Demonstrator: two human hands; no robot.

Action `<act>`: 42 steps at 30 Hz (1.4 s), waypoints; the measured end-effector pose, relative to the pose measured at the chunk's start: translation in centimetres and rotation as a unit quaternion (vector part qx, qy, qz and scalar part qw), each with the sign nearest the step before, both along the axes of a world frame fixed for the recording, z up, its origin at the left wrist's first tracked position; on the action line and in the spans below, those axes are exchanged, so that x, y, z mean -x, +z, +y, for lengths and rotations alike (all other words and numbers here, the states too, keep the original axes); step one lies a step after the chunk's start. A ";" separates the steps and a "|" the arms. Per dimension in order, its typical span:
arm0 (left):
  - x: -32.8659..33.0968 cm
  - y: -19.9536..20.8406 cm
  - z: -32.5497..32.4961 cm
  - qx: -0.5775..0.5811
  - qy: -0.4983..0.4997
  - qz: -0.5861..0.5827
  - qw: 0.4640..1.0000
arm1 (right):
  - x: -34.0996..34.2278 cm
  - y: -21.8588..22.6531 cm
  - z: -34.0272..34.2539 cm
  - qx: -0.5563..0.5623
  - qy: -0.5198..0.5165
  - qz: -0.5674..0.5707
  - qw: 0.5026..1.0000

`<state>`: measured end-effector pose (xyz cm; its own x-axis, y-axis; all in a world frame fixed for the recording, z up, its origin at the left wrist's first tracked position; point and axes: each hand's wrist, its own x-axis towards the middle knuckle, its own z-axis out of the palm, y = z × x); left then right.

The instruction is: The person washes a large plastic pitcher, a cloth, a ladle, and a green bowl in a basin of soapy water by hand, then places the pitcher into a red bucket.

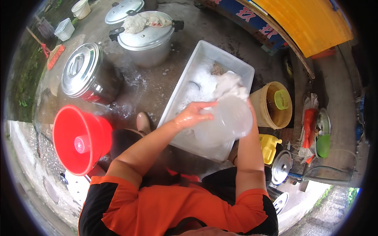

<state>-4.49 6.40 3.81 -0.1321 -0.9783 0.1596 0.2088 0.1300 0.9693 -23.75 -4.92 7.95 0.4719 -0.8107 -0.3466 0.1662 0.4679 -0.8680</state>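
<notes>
A translucent plastic container [226, 120] is tilted over a large white tub [173, 103]. My left hand [193, 116], wet, grips its left side with the thumb along the wall. Behind its right side is my right hand [251, 110], mostly hidden by the container. A bunched whitish cloth [230, 84], smeared by motion, is held up against the container's far side at that hand. White suds [199, 84] cover much of the water in the tub. A brownish bundle [217, 69] lies among them near the far end.
A red bucket [98, 131] stands at the left. Beyond are a lidded steel pot [80, 72] and a pressure cooker [145, 41] with cloths on its lid. To the right are a cream bucket [262, 106] holding a green scoop [281, 99], and a yellow jug [268, 148].
</notes>
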 end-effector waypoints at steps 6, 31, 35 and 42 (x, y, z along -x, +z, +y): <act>-1.5 0.2 -2.0 -0.015 -0.088 -0.122 0.988 | -2.8 -1.2 -2.1 -0.047 0.177 0.129 0.975; -6.8 1.2 -4.2 -0.198 0.245 0.396 0.863 | 2.3 -13.3 12.3 -0.111 -0.283 -0.114 0.946; -8.1 -0.9 -3.9 -0.207 0.175 0.453 0.849 | 1.7 -8.2 12.3 -0.066 -0.159 -0.253 0.952; -5.1 -1.7 -4.4 -0.193 0.242 0.298 0.903 | -1.2 -2.8 13.9 -0.017 -0.114 -0.444 0.889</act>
